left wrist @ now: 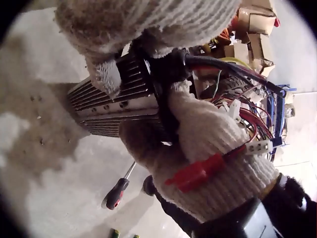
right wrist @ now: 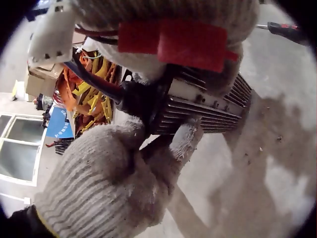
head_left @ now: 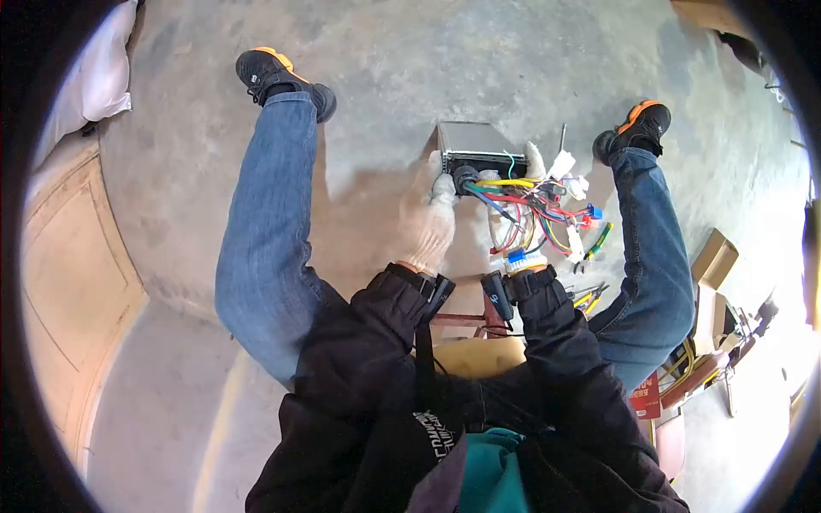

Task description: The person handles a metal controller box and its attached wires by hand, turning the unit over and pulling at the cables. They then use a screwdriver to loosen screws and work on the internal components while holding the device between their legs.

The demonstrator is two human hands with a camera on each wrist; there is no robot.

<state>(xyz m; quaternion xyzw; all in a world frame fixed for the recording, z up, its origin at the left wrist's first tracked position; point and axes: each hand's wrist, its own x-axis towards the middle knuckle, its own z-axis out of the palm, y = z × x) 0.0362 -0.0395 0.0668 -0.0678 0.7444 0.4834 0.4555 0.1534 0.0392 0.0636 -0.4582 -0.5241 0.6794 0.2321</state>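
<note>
A finned metal controller box (head_left: 483, 138) with a thick bundle of coloured wires (head_left: 547, 205) is held between both gloved hands. My left hand (head_left: 430, 221) grips its left side, thumb near the black cable outlet (left wrist: 171, 67) and fingertips on the fins (right wrist: 213, 116). On the other side, my right hand (left wrist: 208, 131) grips the box's wired end, partly hidden by wires in the head view. A red connector (left wrist: 195, 173) and a white connector (left wrist: 258, 147) hang across the back of the right glove. The box's far end is close over the floor.
A screwdriver (left wrist: 117, 192) lies on the floor to the right of the box. Green-handled pliers (head_left: 601, 242) and yellow-handled pliers (head_left: 590, 299) lie by the right leg. Cardboard boxes (head_left: 715, 259) stand further right. A wooden panel (head_left: 81, 308) is at the left.
</note>
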